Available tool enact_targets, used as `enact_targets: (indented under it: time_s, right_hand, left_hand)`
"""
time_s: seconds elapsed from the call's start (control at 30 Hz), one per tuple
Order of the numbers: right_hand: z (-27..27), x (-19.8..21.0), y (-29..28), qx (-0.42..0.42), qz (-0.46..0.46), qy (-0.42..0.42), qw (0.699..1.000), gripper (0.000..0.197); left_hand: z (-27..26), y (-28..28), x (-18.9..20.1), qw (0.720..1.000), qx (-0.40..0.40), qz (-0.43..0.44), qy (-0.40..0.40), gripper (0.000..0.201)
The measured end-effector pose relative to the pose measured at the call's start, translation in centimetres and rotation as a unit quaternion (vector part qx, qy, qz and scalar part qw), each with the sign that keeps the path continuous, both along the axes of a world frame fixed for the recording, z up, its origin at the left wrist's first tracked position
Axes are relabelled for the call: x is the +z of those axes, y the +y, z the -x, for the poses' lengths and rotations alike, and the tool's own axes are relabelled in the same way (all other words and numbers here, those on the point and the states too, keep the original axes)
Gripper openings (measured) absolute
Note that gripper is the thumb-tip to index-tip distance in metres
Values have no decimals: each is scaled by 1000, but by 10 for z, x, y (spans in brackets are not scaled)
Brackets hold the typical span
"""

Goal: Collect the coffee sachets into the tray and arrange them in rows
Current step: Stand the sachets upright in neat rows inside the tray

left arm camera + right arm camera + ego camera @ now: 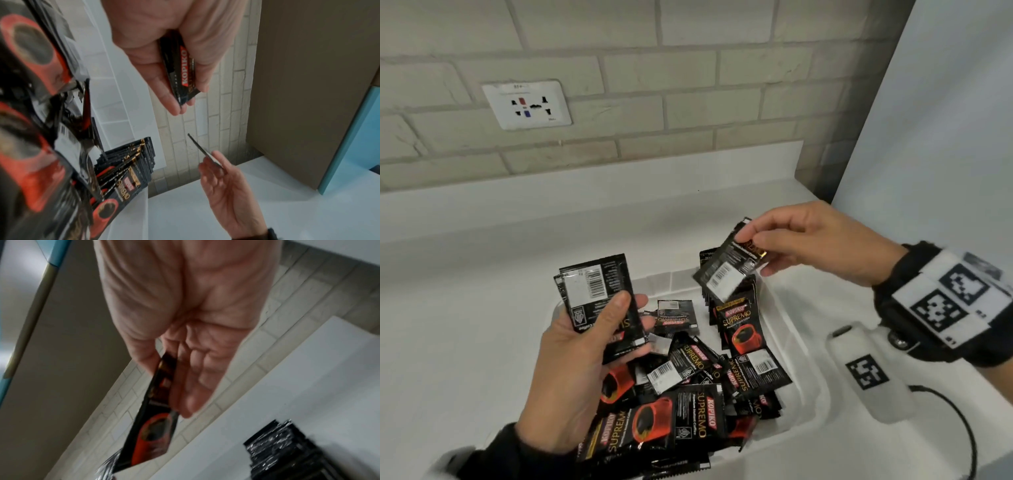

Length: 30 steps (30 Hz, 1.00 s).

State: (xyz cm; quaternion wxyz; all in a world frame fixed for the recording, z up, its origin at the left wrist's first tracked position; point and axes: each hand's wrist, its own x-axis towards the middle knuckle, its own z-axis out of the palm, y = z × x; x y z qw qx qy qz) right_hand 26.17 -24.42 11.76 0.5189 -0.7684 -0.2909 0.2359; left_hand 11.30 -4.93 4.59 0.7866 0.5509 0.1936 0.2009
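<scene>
A white tray (796,337) on the counter holds several black coffee sachets (690,416) in a loose heap, plus an upright row of sachets (738,320) at its far right. My left hand (585,346) holds a small stack of sachets (597,291) above the tray's left side, thumb across the front. My right hand (804,240) pinches one sachet (726,265) by its top corner, hanging over the upright row. The left wrist view shows the held stack (183,71) edge-on; in the right wrist view the single sachet (153,423) dangles below my fingers (185,395).
The tray sits on a white counter (465,308) against a brick wall with a socket plate (527,104). A pale blue panel (945,137) stands at the right. A white device with a black cable (869,373) hangs under my right wrist.
</scene>
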Motion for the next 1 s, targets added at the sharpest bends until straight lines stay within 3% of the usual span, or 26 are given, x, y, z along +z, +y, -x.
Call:
enact_targets:
  time_s: [0.07,0.13,0.27,0.37,0.4,0.43,0.5,0.57,0.63,0.73,0.83,1.0]
  right_hand:
    - [-5,2,-9,22,17,45,999,22]
    - [-8,3,-15,58,64,38,996,22]
    - [-8,-3,-14,81,195,-128,969,27]
    - [-2,-6,-3,119,353,-279,885,4]
    - [-2,-9,1,129,394,-320,852,14]
    - [-2,-12,5,139,424,-348,824,23]
    - [-3,-19,12,155,448,-375,797,30]
    - [-6,-27,18,163,455,-387,785,31]
    - [-8,-33,23,175,461,-402,772,30]
    - [-10,-41,29,194,462,-428,752,29]
    - [-9,-47,34,209,475,-431,739,28]
    - [-5,-56,40,224,478,-451,719,20]
  left_hand:
    - [2,6,-1,1000,-1,4,-8,55]
    - [4,8,-1,1000,-10,2,-9,42]
    - [7,8,2,1000,-4,13,-9,20]
    - [8,7,4,1000,-6,6,-11,20]
    - [8,8,4,1000,-10,5,-11,20]
    - [9,9,4,1000,-15,4,-12,23]
    - [9,9,4,999,-27,-3,-17,44]
    - [10,10,2,1000,-25,-6,-13,56]
    - [11,11,2,999,-28,7,-15,49]
    - [11,9,1,999,-34,6,-11,62]
    - [9,8,1,999,-31,15,-4,62]
    - [9,6,2,999,-29,11,6,101]
